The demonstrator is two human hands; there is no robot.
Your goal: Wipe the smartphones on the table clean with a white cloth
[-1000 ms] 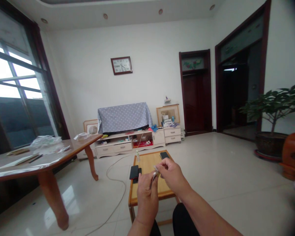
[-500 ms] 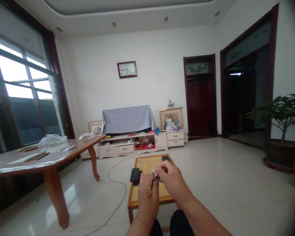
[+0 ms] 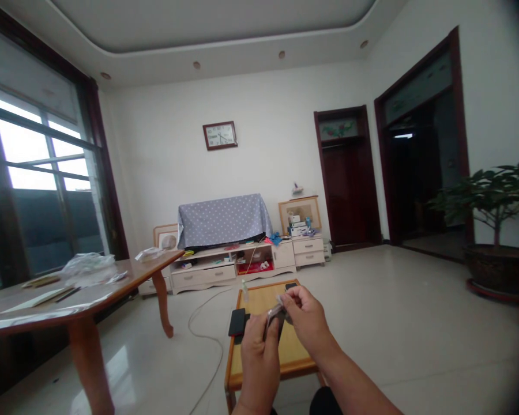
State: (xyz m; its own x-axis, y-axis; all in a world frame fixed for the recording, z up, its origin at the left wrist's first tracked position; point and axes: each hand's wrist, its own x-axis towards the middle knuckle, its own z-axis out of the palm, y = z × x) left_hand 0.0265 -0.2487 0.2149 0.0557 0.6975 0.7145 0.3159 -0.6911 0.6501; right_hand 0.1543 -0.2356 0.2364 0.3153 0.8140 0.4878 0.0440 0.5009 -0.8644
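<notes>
Two bare hands meet in the lower centre of the frame, above a small wooden table. The left hand rises from the bottom edge, wrist below, with its thumb uppermost and its fingers curled. It pinches a thin, shiny object between thumb and fingers. The right hand comes in from the lower right, forearm slanting up to the left, knuckles bent. Its thumb and forefinger are pressed together on a small whitish piece at the object's upper right end.

The object sits tilted between the hands, just right of the frame's centre line and below mid-height. It looks greyish with a bright edge and a darker lower part; the fingers cover much of it, and whether the whitish piece is attached to it cannot be told.

Beyond the table, a low white cabinet spans the middle of the frame. Its open compartment holds a red item with small white things on it. At the right edge, a dark pot holds a leafy plant. At left, a crumpled clear plastic bag lies on a larger table; its contents are unclear.
</notes>
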